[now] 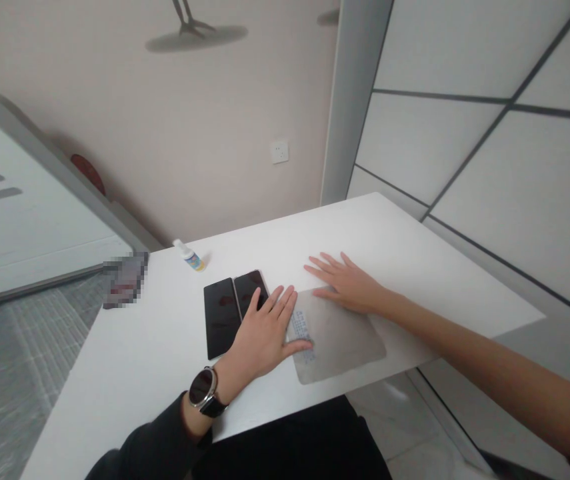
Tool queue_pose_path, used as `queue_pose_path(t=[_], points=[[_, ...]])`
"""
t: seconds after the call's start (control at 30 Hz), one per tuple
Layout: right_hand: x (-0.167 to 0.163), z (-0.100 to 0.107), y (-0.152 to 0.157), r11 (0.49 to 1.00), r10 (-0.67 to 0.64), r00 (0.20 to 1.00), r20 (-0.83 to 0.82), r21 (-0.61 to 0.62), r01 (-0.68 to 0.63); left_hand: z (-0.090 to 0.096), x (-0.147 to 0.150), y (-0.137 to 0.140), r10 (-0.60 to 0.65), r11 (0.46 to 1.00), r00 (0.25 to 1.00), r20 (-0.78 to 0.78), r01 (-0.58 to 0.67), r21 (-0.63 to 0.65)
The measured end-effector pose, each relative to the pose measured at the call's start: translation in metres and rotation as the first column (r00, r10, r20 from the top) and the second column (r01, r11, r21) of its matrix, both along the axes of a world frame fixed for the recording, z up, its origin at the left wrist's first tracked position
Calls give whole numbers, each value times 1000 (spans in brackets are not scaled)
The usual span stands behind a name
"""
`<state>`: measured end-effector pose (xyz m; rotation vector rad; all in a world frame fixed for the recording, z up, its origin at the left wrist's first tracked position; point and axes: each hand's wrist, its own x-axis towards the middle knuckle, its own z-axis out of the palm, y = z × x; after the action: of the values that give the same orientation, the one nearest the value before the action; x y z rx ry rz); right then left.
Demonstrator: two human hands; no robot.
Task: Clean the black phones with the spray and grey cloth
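Observation:
A grey cloth (342, 340) lies flat on the white table (165, 347), with blue printing on its left side. My left hand (262, 337), a watch on its wrist, rests palm down with fingers spread; its thumb reaches over the cloth's printed edge. Under and beside its fingers are two dark glossy flat devices (222, 317), lying side by side and partly covered by the hand. Fingers spread flat, my right hand (347, 283) sits at the cloth's far edge, fingertips on the tabletop. Neither hand grips anything.
A small spray bottle (191, 257) stands near the table's back edge. A blurred-out dark item (127, 280) is at the far left corner. Behind the table is a wall with a socket (279, 151); white panelled doors (465, 147) rise on the right.

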<state>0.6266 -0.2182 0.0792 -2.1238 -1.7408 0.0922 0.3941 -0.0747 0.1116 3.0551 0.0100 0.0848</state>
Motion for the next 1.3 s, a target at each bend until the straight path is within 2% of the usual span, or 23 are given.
queue_pose_path(t=[0.07, 0.13, 0.3, 0.4, 0.53, 0.63, 0.7, 0.77, 0.9, 0.97, 1.03, 1.13, 1.23, 1.3], points=[[15, 6, 9, 982, -181, 983, 17, 65, 180, -1, -4, 3, 17, 1000, 1000, 15, -17, 8], [21, 13, 7, 959, -263, 965, 2, 111, 261, -1, -9, 7, 19, 1000, 1000, 16, -19, 12], [7, 18, -30, 984, -150, 981, -123, 77, 160, 6, -13, 10, -1, 1000, 999, 34, 1, 21], [-1, 17, -48, 987, -149, 972, -180, 31, 157, 14, -1, 6, 63, 997, 996, 68, -65, 29], [1, 23, -47, 981, -193, 929, -315, -80, 177, 22, 24, 6, 141, 990, 990, 4, -141, -17], [2, 31, -39, 978, -195, 901, -388, -147, 149, 23, 35, 12, 107, 981, 993, -45, -113, -159], [2, 36, -35, 980, -189, 884, -428, -135, 144, 25, 37, 17, 101, 949, 994, -39, -108, -296], [2, 43, -30, 986, -169, 865, -473, -70, 154, 29, 37, 24, 149, 885, 989, -14, -140, -444], [1, 72, -20, 967, -123, 871, -477, 138, 212, 50, 39, 39, 277, 729, 954, 111, -134, -671], [-1, 92, -19, 938, -99, 911, -400, 268, 219, 65, 38, 42, 322, 699, 922, 216, -78, -710], [-5, 109, -22, 904, -50, 953, -299, 392, 170, 78, 33, 40, 330, 718, 892, 308, -25, -696], [-13, 111, -37, 878, 26, 984, -175, 475, 61, 83, 18, 28, 237, 807, 892, 385, 40, -589], [-23, 86, -60, 914, 88, 989, -115, 405, -34, 63, -1, 11, 4, 904, 933, 361, 151, -400], [-30, 64, -76, 950, 114, 991, -69, 301, -88, 44, -14, 1, -167, 936, 940, 299, 246, -251]])
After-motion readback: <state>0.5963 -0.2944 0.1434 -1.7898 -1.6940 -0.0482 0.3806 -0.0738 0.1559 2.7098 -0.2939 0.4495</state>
